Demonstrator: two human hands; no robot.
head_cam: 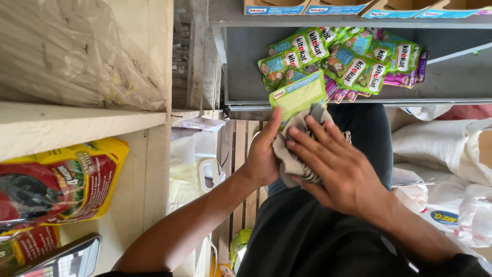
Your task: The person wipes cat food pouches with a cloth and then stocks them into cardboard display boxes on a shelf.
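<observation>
My left hand [262, 154] grips a green pet-food pouch [299, 94] from below, its back side facing up. My right hand [338, 164] presses a grey striped cloth [292, 159] flat against the lower part of that pouch, fingers spread over the cloth. Both hands are held above my lap in dark trousers. Just beyond the held pouch, a loose pile of green and purple pouches [348, 56] lies on a grey metal shelf [446, 77].
Blue cardboard display boxes [328, 7] sit on the shelf above. At left, a wooden shelf [77, 123] holds a yellow and red pet-food bag [61, 184] and clear plastic wrapping [77, 51]. White sacks [446, 154] lie at right. A wooden pallet [241, 154] is underfoot.
</observation>
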